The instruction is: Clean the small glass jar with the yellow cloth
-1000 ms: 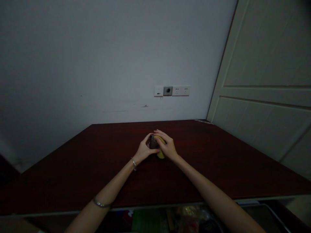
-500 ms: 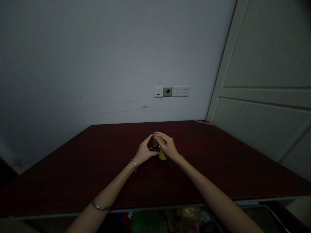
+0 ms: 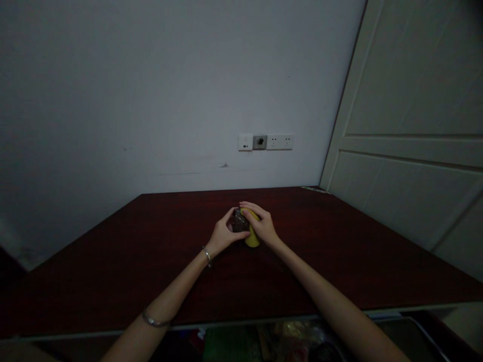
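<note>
Both hands meet at the middle of a dark red-brown table [image 3: 339, 261]. My left hand [image 3: 223, 235] is curled round a small dark, shiny object [image 3: 238, 221] whose kind I cannot make out. My right hand [image 3: 264, 227] is closed over a yellow object [image 3: 252, 237] that stands on the table right beside the dark one. The fingertips of both hands touch above the two objects. The room is dim and most of both objects is hidden by the fingers. Bracelets show on my left wrist and forearm.
A white wall rises behind the table with a row of sockets [image 3: 265, 142]. A pale panelled door [image 3: 411, 141] stands at the right. Below the table's near edge lie colourful packets [image 3: 264, 342] in shadow.
The hands stay together on the two objects; the fingers have shifted slightly and the dark object has turned a little between them.
</note>
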Action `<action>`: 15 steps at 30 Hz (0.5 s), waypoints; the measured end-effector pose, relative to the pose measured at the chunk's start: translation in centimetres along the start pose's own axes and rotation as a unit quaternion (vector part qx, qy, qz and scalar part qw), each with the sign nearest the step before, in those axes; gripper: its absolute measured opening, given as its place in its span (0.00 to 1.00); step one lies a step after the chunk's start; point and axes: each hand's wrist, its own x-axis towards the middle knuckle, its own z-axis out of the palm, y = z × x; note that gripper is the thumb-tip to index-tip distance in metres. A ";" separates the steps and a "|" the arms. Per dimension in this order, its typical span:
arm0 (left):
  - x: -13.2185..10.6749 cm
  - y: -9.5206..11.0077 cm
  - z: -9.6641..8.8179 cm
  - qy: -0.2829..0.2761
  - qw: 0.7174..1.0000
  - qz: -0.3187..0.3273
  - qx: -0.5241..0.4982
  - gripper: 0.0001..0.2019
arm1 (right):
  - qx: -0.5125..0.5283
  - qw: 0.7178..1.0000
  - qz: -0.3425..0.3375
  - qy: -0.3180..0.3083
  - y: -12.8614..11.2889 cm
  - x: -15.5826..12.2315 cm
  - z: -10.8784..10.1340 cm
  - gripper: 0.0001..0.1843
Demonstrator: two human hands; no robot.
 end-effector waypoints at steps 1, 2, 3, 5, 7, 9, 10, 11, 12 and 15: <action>0.0 0.0 0.1 -0.004 1.000 -0.003 -0.013 0.41 | 0.006 1.000 0.005 0.002 0.0 0.0 0.0 0.12; 0.1 0.0 0.1 -0.005 1.000 -0.005 -0.022 0.41 | 0.007 1.000 0.002 -0.002 -0.1 0.0 -0.1 0.12; 0.1 -0.1 0.1 -0.005 1.000 -0.007 -0.030 0.40 | 0.003 1.000 -0.006 -0.013 -0.3 -0.1 -0.1 0.12; 0.1 -0.2 0.1 0.001 0.999 -0.017 -0.040 0.39 | -0.013 0.998 -0.036 -0.046 -0.7 -0.3 -0.2 0.13; 0.2 -0.2 0.0 0.005 0.998 -0.027 -0.048 0.38 | -0.025 0.995 -0.061 -0.075 -1.2 -0.4 -0.2 0.14; 0.1 -0.1 -0.1 0.004 0.998 -0.031 -0.056 0.37 | -0.025 0.995 -0.063 -0.078 -1.4 -0.5 -0.1 0.14; 0.1 0.0 -0.1 0.002 0.998 -0.032 -0.059 0.37 | -0.020 0.996 -0.055 -0.070 -1.4 -0.4 -0.1 0.14; 0.1 0.1 -0.1 -0.001 0.997 -0.036 -0.064 0.37 | -0.012 0.997 -0.043 -0.058 -1.3 -0.4 -0.1 0.13; 0.0 0.2 -0.1 -0.004 0.997 -0.041 -0.066 0.38 | -0.004 0.998 -0.032 -0.048 -1.2 -0.2 -0.1 0.13; -0.2 0.4 0.0 -0.017 0.995 -0.065 -0.069 0.40 | 0.023 1.000 0.007 -0.009 -0.4 0.2 -0.1 0.12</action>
